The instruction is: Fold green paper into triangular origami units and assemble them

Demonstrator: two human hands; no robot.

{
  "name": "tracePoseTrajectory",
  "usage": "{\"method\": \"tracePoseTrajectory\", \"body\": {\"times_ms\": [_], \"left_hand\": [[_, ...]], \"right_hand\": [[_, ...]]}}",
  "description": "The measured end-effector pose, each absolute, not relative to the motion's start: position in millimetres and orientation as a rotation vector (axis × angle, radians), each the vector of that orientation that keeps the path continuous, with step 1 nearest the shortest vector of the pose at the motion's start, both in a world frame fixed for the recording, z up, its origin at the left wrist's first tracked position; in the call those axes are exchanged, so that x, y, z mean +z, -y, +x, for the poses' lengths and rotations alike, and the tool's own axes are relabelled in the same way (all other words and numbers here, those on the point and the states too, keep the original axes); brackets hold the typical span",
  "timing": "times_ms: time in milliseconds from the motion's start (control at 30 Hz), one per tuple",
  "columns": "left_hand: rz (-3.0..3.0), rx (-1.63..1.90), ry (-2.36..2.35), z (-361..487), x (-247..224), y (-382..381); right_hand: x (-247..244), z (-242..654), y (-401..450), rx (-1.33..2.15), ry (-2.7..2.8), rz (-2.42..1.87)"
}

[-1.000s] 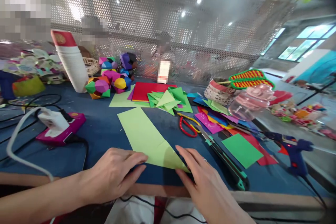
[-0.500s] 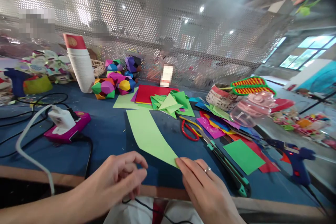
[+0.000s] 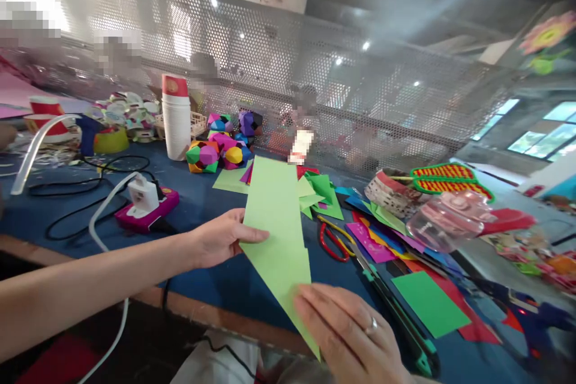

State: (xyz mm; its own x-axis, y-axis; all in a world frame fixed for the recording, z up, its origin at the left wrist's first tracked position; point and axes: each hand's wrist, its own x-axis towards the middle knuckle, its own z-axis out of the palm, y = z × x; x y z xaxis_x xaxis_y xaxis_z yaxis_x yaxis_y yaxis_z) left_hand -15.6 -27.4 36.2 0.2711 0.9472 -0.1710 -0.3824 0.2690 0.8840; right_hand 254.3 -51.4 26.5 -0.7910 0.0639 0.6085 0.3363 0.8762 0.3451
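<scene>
A long light green paper strip (image 3: pixel 275 210) is raised above the blue table, partly folded over along its right side. My left hand (image 3: pixel 225 237) grips the strip's left edge, thumb on top and fingers behind. At the strip's lower end, my right hand (image 3: pixel 346 327), with a ring on one finger, holds the paper with its fingers together. Beyond the strip lie folded green paper pieces (image 3: pixel 330 195). To the right are scissors (image 3: pixel 335 243) with red and yellow handles.
On the left are a power strip (image 3: pixel 148 210) with cables and a cup stack (image 3: pixel 176 126). Colourful paper balls (image 3: pixel 213 153) stand behind. At right lie a cutter (image 3: pixel 400 318), a green sheet (image 3: pixel 429 303), a clear bottle (image 3: pixel 445 222) and a glue gun (image 3: pixel 531 324).
My left hand has moved up and taken hold of the strip, which is now lifted and more upright. The right hand has come lower with its end. The view has shifted.
</scene>
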Motion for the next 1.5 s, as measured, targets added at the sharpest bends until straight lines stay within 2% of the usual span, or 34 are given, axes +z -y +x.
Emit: {"method": "tracePoseTrajectory", "body": {"times_ms": [200, 467, 733, 1000, 1300, 1500], "left_hand": [[0.991, 1.126, -0.701, -14, 49, -13], [0.860, 1.279, -0.638, -31, 23, -58], [0.857, 1.183, -0.577, -33, 11, -54], [0.902, 1.129, -0.574, -28, 5, -51], [0.918, 1.117, -0.589, -27, 5, -49], [0.981, 1.048, -0.538, -22, 4, -44]], "right_hand": [[48, 228, -2, -0.529, 2.362, -0.306], [36, 189, -59, -0.362, 2.435, -0.360], [16, 198, -59, -0.220, 2.459, -0.414], [14, 205, -65, 0.263, 2.305, -0.440], [1, 202, -72, 0.537, 1.966, -0.894], [1, 199, -74, 0.728, 1.859, -0.976]]}}
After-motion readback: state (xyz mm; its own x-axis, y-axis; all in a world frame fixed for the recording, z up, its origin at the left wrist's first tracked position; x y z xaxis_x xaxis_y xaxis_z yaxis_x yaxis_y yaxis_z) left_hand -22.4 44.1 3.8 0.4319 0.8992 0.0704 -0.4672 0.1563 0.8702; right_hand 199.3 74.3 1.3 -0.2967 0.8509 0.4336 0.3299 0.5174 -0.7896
